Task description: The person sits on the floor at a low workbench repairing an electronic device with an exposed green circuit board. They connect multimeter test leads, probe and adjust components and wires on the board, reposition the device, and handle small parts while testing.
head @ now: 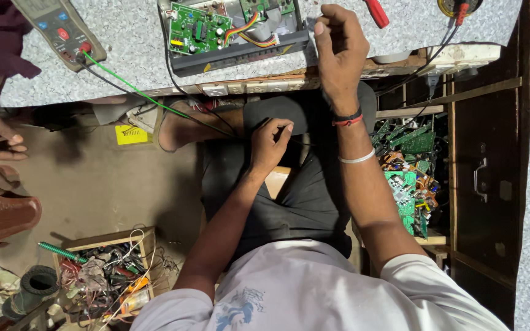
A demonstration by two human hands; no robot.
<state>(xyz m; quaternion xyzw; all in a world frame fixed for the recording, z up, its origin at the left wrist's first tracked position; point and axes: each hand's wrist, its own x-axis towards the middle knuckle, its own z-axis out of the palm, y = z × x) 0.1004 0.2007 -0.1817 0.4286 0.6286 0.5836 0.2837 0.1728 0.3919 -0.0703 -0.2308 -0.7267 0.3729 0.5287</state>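
At the top centre of the frame, an opened black electronics box with green circuit boards and a rainbow ribbon cable (231, 30) lies on the speckled grey worktop (124, 55), its innards facing up, probably so the boards stay reachable. The right hand (340, 52) is raised just right of it, fingers curled into a loose fist at the worktop's edge; whether it pinches something thin cannot be told. The left hand (269, 146) rests lower, over the lap, fingertips pinched together as if on a fine wire, too small to confirm. A grey multimeter (59, 27) with a green lead (148, 98) sits at upper left. A wooden box of tangled wires (102, 276) stands on the floor, lower left.
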